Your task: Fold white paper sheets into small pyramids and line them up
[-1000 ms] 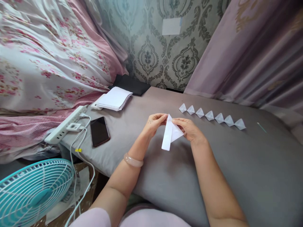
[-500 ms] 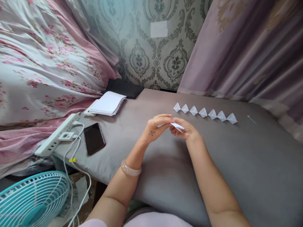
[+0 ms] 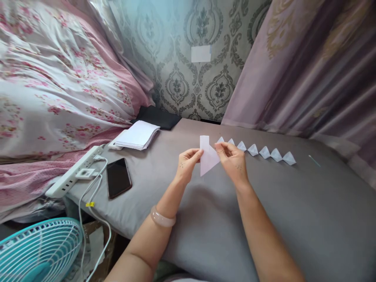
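Observation:
A white sheet of paper (image 3: 207,158), folded into a triangle with a narrow strip standing up at its top left, is held upright above the grey surface. My left hand (image 3: 188,162) pinches its left edge between thumb and fingers. At the right corner, my right hand (image 3: 233,158) grips the paper with thumb and fingertips. Behind my right hand runs a row of several small folded white paper pieces (image 3: 264,152), pointed at the top; my hand partly covers the nearer ones on the left.
A stack of white paper (image 3: 138,134) lies at the back left by a black flat item (image 3: 158,116). A phone (image 3: 118,178), a power strip (image 3: 75,172) with cables, and a teal fan (image 3: 41,250) are on the left. A thin stick (image 3: 315,160) lies far right.
The paper has gone from lying nearly edge-on between my hands to facing me, upright and spread flat. My hands have moved apart to its two sides. The view has tilted slightly up.

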The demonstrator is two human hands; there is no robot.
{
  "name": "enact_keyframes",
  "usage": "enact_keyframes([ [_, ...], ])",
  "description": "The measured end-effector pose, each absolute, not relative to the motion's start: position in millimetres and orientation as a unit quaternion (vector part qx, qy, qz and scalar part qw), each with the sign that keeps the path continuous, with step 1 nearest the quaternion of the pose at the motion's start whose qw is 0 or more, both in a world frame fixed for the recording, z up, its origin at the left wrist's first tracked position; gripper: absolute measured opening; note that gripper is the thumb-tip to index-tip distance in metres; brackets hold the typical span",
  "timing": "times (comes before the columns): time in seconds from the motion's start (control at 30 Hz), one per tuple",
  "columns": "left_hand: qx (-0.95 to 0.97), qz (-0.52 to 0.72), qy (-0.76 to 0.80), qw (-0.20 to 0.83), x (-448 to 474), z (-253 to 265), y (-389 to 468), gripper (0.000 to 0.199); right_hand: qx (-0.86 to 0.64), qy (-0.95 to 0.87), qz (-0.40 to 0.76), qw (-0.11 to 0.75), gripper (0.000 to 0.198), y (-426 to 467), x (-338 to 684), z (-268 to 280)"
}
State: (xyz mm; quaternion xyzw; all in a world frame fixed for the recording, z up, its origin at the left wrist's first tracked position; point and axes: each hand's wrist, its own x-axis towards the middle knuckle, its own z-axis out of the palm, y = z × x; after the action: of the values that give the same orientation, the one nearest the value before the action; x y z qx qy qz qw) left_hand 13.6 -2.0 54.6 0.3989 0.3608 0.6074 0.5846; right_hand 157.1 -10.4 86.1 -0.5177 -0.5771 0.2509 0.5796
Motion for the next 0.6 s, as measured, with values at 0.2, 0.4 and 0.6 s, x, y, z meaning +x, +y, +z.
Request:
enact_keyframes([
  [0.2, 0.418, 0.606, 0.369, 0.567, 20, 56, -7, 0.027, -0.541, -0.615, 0.171, 0.548, 0.023, -17, 146, 87],
  [0.4, 0.403, 0.618, 0.360, 0.571, 21, 59, -8, 0.029, -0.524, -0.633, 0.173, 0.543, 0.013, -20, 142, 87],
  [0.6, 0.354, 0.660, 0.306, 0.587, 22, 54, -3, 0.029, -0.503, -0.651, 0.167, 0.543, 0.016, -19, 139, 80],
])
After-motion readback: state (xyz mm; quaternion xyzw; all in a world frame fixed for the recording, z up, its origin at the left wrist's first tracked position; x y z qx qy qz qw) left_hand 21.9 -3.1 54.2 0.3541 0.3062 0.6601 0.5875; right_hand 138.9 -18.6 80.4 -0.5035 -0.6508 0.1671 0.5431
